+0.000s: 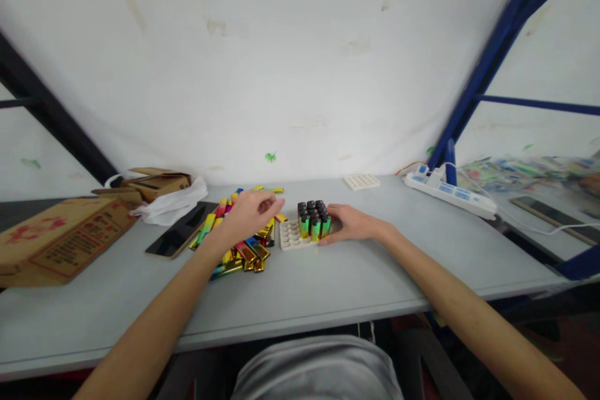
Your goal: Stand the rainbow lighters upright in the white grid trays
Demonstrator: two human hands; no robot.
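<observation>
My right hand (352, 222) curves around the right end of a white tray (289, 236) with round holes, thumb at the front, fingers behind. Several upright lighters (315, 225) with black tops and green-to-yellow bodies fill the tray's right part; the holes at its left are bare. Over a loose pile of shiny gold, red, blue and green lighter-like pieces (250, 251) is my left hand (250, 215). Its fingers are curled in, close to the tray's left edge. Whatever they may hold is hidden.
A second white holed tray (362, 182) lies by the wall. At the right rests a power strip (449, 194) with cables, near a blue frame post (482, 69). On the left are a phone (175, 234), a white plastic bag (173, 203) and cardboard boxes (70, 237).
</observation>
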